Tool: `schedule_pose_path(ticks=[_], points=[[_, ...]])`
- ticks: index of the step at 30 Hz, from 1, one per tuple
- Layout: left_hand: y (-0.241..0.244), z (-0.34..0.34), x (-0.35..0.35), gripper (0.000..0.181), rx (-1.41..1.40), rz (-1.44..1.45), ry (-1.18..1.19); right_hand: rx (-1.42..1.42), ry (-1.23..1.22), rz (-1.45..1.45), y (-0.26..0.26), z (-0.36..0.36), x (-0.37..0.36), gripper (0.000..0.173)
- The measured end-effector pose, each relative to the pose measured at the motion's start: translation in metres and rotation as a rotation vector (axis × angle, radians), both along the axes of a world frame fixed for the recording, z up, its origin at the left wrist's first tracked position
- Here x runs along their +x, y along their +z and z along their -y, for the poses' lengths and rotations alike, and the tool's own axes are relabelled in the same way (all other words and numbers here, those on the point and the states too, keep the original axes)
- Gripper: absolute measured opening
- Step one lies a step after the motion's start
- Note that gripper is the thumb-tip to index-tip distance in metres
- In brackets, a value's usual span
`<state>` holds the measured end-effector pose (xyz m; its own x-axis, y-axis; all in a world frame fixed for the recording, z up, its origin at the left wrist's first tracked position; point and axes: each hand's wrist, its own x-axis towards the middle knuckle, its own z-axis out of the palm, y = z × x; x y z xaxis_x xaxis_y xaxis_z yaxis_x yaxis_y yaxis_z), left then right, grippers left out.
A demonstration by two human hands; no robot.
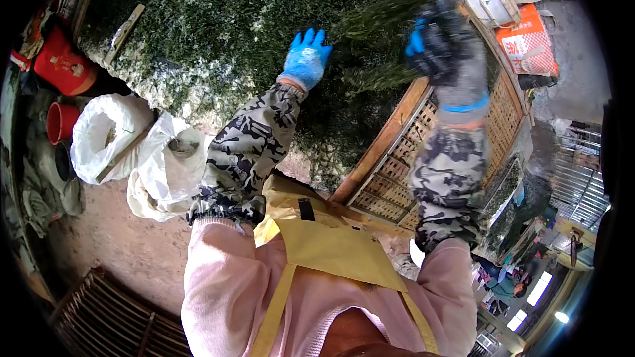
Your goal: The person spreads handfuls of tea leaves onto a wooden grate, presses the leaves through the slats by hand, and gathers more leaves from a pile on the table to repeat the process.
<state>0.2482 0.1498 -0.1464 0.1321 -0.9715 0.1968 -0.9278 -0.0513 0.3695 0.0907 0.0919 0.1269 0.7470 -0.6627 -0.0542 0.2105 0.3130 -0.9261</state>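
Observation:
A broad heap of dark green, stringy plant matter (208, 25), mixed with white flakes, fills the top of the head view. My left hand (306, 59), in a blue-coated glove, rests on or just over the heap with its fingers spread and nothing in them. To the right, my right hand (434, 42) wears a grey glove with blue and black parts and is blurred by motion. Its fingers are shut on green strands (384, 15) that trail off to the left. Below that hand stands a wood-framed slatted tray (392, 178).
White sacks (173, 158) and a red bucket (62, 121) stand at the left. A wooden strip (124, 32) lies on the heap. At the upper right are a white pail (488, 2) and an orange bag (528, 44). People (508, 285) are in the distance at the lower right.

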Motion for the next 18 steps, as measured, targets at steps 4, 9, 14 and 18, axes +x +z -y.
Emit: schedule_pose_path(ticks=[4, 9, 14, 18], points=[[-0.022, -0.001, -0.004, 0.035, 0.161, 0.012, 0.023, -0.317, 0.275, 0.271, 0.084, 0.032, -0.040, 0.034], [-0.024, 0.013, -0.002, 0.045, 0.197, -0.061, 0.143, -0.588, -0.004, 0.303, 0.160, 0.042, -0.069, 0.034], [0.039, -0.003, -0.016, 0.051, 0.337, 0.084, -0.078, -0.783, -0.434, 0.184, 0.185, 0.053, -0.100, 0.035], [0.122, -0.060, 0.017, 0.071, -0.034, -0.376, 0.036, -0.733, -0.531, 0.167, 0.179, 0.048, -0.057, 0.035]])
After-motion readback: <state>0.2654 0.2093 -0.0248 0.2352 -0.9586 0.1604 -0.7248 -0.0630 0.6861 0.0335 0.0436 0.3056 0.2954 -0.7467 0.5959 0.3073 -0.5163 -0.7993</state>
